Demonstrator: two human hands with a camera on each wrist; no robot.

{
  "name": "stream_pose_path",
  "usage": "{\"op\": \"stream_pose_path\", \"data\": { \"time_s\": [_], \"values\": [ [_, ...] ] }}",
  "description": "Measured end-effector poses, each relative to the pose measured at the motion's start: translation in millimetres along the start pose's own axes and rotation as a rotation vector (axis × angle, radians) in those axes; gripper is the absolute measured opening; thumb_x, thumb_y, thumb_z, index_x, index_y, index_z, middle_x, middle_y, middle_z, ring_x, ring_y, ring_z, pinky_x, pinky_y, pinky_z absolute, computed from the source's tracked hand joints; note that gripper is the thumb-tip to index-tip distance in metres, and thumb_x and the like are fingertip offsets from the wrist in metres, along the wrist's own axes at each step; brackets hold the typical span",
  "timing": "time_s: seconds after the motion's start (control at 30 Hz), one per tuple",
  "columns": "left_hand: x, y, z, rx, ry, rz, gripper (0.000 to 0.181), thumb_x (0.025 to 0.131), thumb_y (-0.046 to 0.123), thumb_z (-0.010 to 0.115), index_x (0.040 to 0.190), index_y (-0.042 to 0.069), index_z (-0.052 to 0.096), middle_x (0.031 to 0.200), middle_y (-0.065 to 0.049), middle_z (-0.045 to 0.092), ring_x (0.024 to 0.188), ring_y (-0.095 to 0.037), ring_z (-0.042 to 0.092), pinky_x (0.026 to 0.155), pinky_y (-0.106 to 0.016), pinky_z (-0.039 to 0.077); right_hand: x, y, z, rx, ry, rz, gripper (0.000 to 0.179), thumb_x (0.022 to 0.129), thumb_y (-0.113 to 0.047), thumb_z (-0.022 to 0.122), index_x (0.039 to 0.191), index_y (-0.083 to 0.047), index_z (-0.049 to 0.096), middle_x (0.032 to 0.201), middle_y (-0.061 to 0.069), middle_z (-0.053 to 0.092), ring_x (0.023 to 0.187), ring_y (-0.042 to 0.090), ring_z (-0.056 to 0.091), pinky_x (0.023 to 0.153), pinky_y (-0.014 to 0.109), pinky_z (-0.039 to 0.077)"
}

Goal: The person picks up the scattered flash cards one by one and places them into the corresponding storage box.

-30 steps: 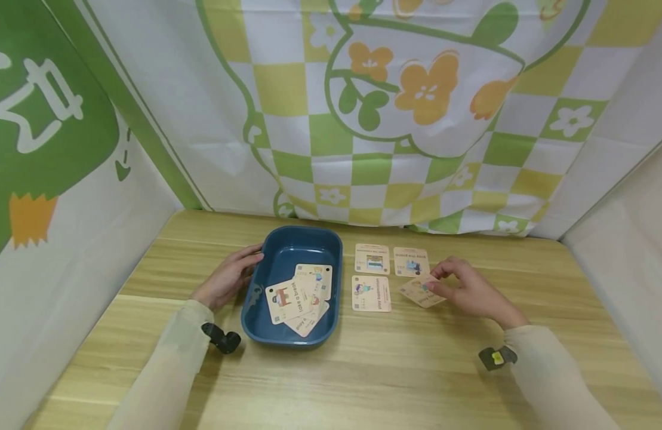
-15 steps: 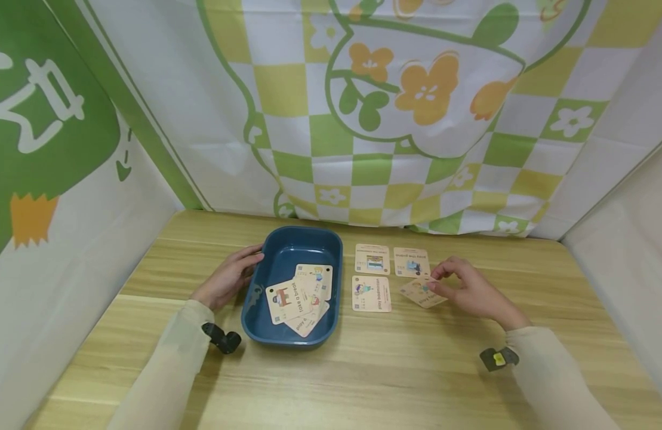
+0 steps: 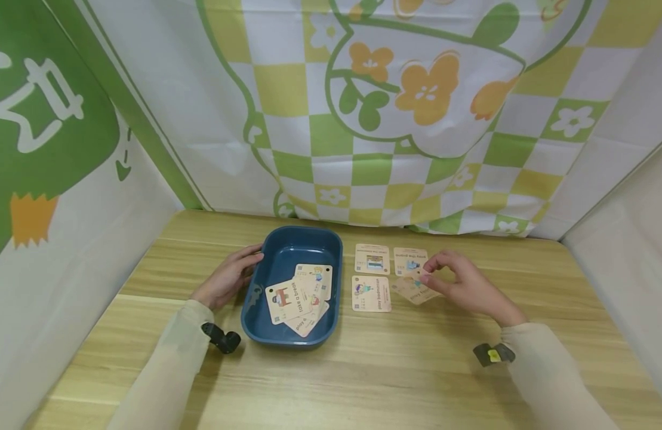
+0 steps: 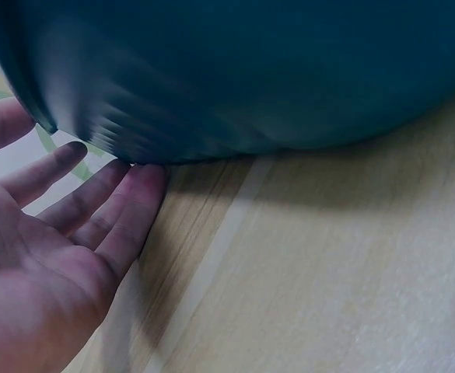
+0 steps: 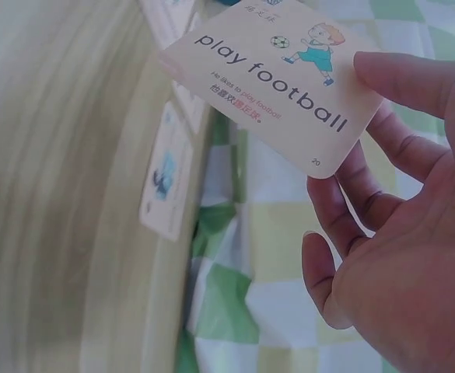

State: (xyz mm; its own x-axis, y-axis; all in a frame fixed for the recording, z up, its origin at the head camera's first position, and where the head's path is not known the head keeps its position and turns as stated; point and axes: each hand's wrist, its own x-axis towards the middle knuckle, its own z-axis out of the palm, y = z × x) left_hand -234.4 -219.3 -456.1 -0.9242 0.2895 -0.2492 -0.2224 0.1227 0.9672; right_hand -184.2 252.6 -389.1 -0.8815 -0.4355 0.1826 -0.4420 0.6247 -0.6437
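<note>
The wood-grain counter (image 3: 400, 370) carries everything; left of its middle sits the deep blue tray (image 3: 290, 254), probably rigid, light plastic, smooth enough to slide under a push; its rim looks the surest hold; the left hand (image 3: 228, 279) rests at its left wall, fingers extended and touching rather than clenched; the right hand (image 3: 467, 291) pinches the "play football" card (image 5: 278, 85) between thumb and fingers at one edge, tilted, right of the "play badminton" card (image 3: 371, 294) and just near of the "play the piano" card (image 3: 410, 261); whether it touches the counter I cannot tell; it should handle as thin, very light, fairly stiff paperboard, slick-faced, its corners apt to crease, so an edge pinch suits it; overlapping cards in the tray's near half, the "take a break" card (image 3: 289, 301) uppermost, are likely easiest lifted by a free corner.
</note>
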Motion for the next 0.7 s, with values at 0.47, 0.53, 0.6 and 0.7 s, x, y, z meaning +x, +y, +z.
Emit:
{"op": "stream_pose_path", "data": {
  "time_s": [0.47, 0.53, 0.6, 0.7],
  "values": [
    [-0.7, 0.3, -0.2, -0.006, 0.002, -0.005, 0.063, 0.109, 0.029, 0.047, 0.161, 0.003, 0.022, 0.165, -0.02, 0.023, 0.151, -0.039, 0.023, 0.121, -0.056, 0.021, 28.0, -37.3, 11.4, 0.006, 0.029, -0.097, 0.006, 0.094, -0.014, 0.075, 0.093, -0.013, 0.069, 0.1, 0.001, 0.061, 0.097, 0.021, 0.054, 0.088, 0.043, 0.044],
    [-0.9, 0.5, -0.2, -0.002, 0.003, -0.007, 0.063, 0.109, 0.029, 0.046, 0.161, 0.003, 0.022, 0.165, -0.02, 0.023, 0.15, -0.039, 0.024, 0.121, -0.056, 0.022, 32.6, -43.9, 14.4, 0.019, 0.028, -0.101, 0.007, 0.093, -0.015, 0.075, 0.094, -0.013, 0.069, 0.1, 0.003, 0.061, 0.097, 0.021, 0.053, 0.087, 0.042, 0.043],
    [-1.1, 0.8, -0.2, -0.001, 0.004, -0.008, 0.063, 0.109, 0.029, 0.046, 0.161, 0.003, 0.022, 0.165, -0.02, 0.023, 0.15, -0.039, 0.025, 0.12, -0.056, 0.022, 37.3, -51.3, 17.5, 0.038, 0.026, -0.102, 0.008, 0.093, -0.016, 0.075, 0.095, -0.013, 0.069, 0.101, 0.003, 0.06, 0.098, 0.021, 0.053, 0.088, 0.042, 0.042],
    [-0.6, 0.7, 0.0, -0.002, 0.004, -0.006, 0.063, 0.109, 0.029, 0.047, 0.161, 0.003, 0.023, 0.164, -0.02, 0.024, 0.149, -0.039, 0.027, 0.12, -0.056, 0.023, 44.1, -60.9, 23.1, 0.061, 0.029, -0.125, 0.008, 0.093, -0.015, 0.075, 0.097, -0.012, 0.069, 0.101, 0.004, 0.061, 0.099, 0.021, 0.053, 0.089, 0.042, 0.042]
  ]
}}
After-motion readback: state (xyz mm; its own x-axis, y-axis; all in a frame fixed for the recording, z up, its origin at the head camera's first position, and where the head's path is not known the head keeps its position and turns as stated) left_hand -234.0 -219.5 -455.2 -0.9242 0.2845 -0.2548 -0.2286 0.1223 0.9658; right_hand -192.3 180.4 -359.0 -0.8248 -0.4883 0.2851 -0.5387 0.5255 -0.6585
